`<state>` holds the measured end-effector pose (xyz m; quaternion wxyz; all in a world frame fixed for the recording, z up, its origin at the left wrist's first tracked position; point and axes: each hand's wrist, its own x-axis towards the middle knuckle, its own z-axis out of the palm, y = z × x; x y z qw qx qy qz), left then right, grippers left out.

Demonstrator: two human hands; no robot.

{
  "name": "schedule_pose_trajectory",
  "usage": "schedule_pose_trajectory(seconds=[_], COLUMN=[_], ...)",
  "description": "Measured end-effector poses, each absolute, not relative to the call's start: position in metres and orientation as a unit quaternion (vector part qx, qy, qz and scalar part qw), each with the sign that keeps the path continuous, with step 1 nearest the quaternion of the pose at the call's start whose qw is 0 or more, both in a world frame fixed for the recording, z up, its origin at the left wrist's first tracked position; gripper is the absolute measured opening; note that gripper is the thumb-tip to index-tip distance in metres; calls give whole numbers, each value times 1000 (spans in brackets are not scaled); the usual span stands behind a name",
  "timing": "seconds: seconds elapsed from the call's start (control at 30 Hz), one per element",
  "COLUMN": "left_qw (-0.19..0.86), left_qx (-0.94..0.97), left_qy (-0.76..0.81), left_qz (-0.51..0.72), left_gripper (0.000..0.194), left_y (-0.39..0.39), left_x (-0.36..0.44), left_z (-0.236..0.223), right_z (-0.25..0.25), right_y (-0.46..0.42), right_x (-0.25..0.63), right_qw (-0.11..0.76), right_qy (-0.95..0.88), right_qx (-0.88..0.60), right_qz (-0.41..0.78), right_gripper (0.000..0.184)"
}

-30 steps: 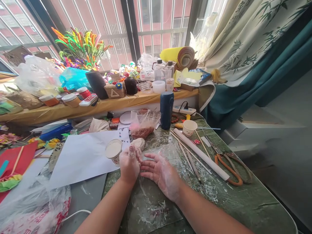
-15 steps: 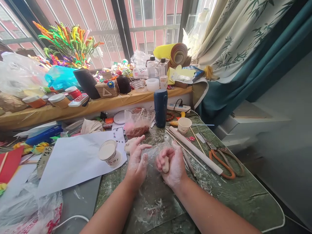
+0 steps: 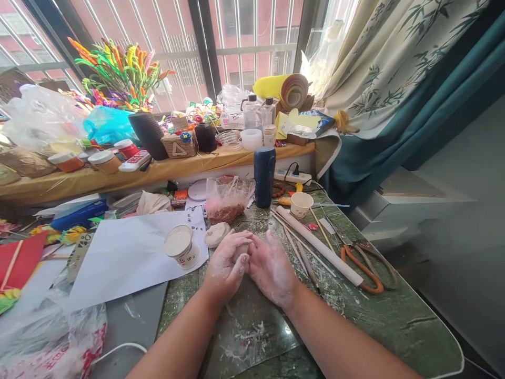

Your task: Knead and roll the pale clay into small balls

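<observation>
My left hand [image 3: 226,268] and my right hand [image 3: 272,268], both dusted with white powder, meet over the table. The left has its fingers curled over toward its thumb, around what looks like the small piece of pale dough [image 3: 240,249], mostly hidden. My right hand lies palm up against the left fingers, its thumb stretched out. Just behind the left hand rests a larger lump of pale dough [image 3: 216,235]. A paper cup of white powder [image 3: 178,242] stands left of my hands, on a white sheet [image 3: 122,258]. To the right lies a pale rolling pin [image 3: 319,245].
Thin sticks [image 3: 303,242], orange-handled scissors [image 3: 363,268] and another paper cup [image 3: 302,204] sit at the right. A dark blue bottle [image 3: 264,176] and a plastic bag of reddish stuff [image 3: 226,202] stand behind. The cluttered sill [image 3: 221,160] runs along the window.
My hands were apart, with the dough piece in the right palm. Now they have come together, the right palm has opened out, and the left fingers have curled. The view has shifted slightly.
</observation>
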<state>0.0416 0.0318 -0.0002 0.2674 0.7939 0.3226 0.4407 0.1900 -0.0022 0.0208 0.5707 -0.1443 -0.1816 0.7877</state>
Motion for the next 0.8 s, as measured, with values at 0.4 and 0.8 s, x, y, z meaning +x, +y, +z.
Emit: schedule_pose_trajectory(seconds=[0.4, 0.8], left_qw=[363, 193], left_qx=[632, 895], left_qy=[445, 276], left_qz=[519, 293], left_gripper=[53, 49], left_y=[38, 24], left_x=[38, 51], left_z=[8, 20], right_z=[11, 17], right_y=[-3, 0], right_x=[179, 187], right_qw=[478, 580], right_qy=[-135, -50], right_qx=[-264, -214], right_qz=[827, 784], right_gripper=[59, 38])
